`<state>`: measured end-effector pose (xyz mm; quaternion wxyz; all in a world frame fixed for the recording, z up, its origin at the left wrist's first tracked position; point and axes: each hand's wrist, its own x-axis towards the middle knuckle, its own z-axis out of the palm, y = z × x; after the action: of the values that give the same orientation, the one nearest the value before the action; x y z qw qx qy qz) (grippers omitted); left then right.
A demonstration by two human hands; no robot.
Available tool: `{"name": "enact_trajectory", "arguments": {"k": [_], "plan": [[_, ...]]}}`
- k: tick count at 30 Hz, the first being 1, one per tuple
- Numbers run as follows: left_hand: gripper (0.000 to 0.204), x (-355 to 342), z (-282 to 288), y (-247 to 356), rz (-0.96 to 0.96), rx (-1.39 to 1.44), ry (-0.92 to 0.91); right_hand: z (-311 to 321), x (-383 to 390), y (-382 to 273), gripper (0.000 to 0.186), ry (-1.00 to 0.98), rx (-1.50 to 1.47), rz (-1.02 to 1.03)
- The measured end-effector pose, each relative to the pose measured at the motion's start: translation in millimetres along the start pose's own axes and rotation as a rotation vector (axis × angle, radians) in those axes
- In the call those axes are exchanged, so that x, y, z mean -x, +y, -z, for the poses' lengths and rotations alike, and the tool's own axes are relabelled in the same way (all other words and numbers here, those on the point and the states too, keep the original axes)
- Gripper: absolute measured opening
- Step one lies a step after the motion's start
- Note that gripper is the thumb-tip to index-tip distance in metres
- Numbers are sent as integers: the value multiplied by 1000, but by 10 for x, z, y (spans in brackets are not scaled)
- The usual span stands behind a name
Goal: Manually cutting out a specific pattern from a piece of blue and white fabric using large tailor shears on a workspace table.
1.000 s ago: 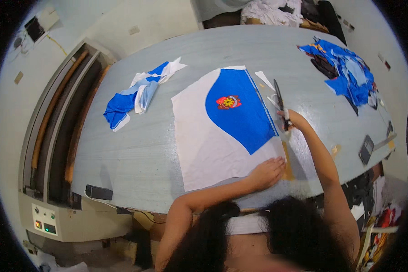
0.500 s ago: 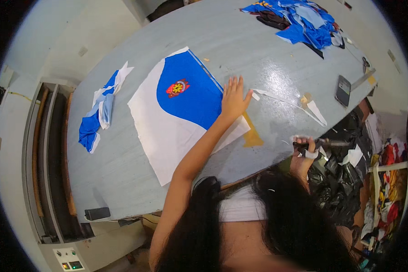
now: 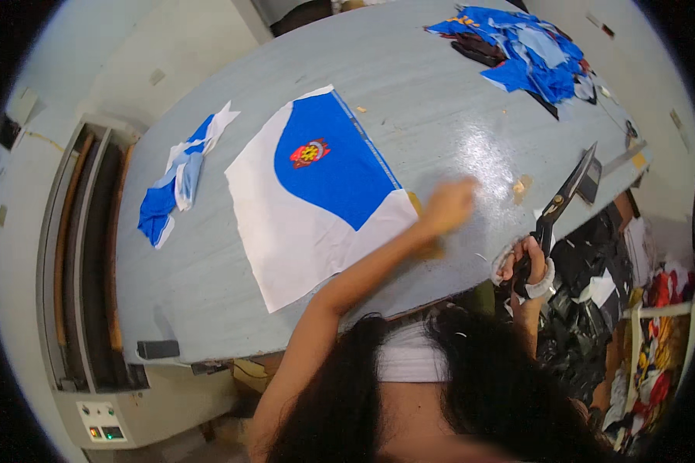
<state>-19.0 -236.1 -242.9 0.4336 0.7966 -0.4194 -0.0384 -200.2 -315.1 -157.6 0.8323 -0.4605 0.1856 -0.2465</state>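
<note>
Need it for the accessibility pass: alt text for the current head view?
A person's right hand holds scissors at the near edge of a grey table; the left hand, motion-blurred, is just right of a white-and-blue fabric piece with a red-and-yellow emblem. Crumpled blue-and-white cloth lies left, a larger mostly blue heap far right.

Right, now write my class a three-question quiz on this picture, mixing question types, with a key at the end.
1. Which hand holds the large black-handled metal scissors?

2. True or false: the crumpled blue-and-white fabric piece lies to the left of the flat white-and-blue fabric panel.

3. The small printed emblem on the panel's blue area is mainly:
A. green and white
B. red and yellow
C. black and purple

Key: 1. The right hand. 2. True. 3. B.
</note>
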Motion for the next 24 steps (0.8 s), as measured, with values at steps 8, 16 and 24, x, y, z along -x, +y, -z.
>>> {"name": "enact_trajectory", "arguments": {"k": [8,16,24], "plan": [[66,1079,1122,-979,823,-865,377,481,-251,250,28,-61,539,-263],[39,2530,2690,-1283,382,-284,163,280,-286,190,37,-296,1307,-93],[37,2073,3092,-1755,744,-564,904,348,-430,536,41,-363,1289,-77]]}}
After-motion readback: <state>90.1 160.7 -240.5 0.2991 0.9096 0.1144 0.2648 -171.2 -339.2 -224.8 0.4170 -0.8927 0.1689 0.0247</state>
